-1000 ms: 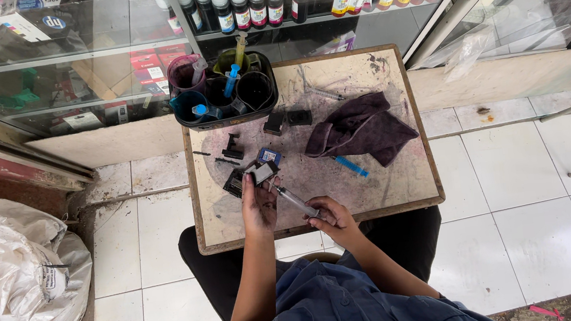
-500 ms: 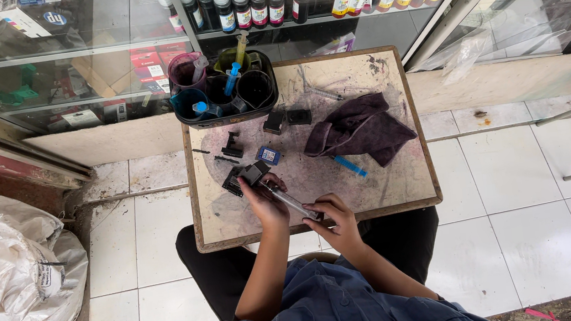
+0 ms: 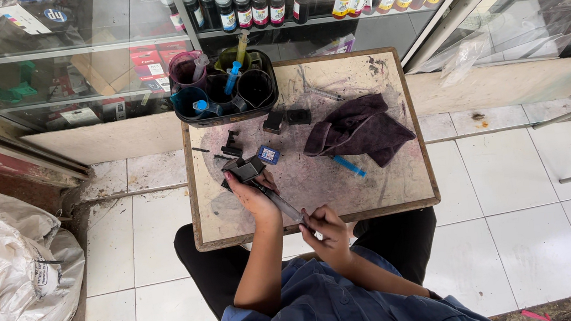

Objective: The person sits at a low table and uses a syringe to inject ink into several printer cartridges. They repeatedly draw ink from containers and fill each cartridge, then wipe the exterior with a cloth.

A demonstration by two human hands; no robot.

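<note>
Holding a small black plastic cartridge (image 3: 245, 169), left hand (image 3: 252, 194) fingers clamp it; right hand (image 3: 325, 226) fingers grip a slim clear syringe (image 3: 289, 209) near the stained wooden surface's (image 3: 390, 195) front edge.

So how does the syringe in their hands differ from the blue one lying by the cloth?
The held syringe looks clear with dark contents; the blue syringe is bright blue. The held one is gripped in the right hand, its tip at the black cartridge in the left hand; the blue one lies loose on the table near the dark cloth, untouched. The held one looks longer. Both lie at a similar slant.
</note>
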